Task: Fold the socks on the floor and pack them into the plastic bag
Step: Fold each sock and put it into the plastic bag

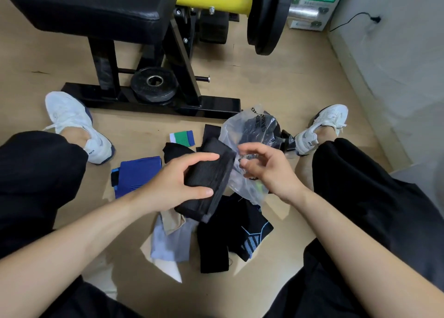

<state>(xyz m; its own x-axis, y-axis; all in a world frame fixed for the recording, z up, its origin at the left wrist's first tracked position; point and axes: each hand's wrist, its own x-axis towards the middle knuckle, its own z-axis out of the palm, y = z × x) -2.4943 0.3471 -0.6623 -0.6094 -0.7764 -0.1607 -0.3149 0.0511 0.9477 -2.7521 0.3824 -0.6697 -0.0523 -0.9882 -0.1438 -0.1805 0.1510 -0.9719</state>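
Between your knees, above the tan wooden floor [269, 77], your left hand [173, 180] clasps a folded charcoal knitted sock [211, 173], whose far end touches the crinkled clear plastic bag [236, 130]. Your right hand [269, 168] pinches the bag's near edge with curled fingers. Dark socks lie inside the bag. On the floor rest a folded blue sock [138, 173], a green-and-blue striped sock [181, 137], a black sock with pale blue pattern [242, 236] and a pale grey sock [168, 243].

Both forearms reach forward; left grip [174, 182] clasps a folded sock [212, 173], right grip [271, 171] pinches the plastic bag [233, 131].
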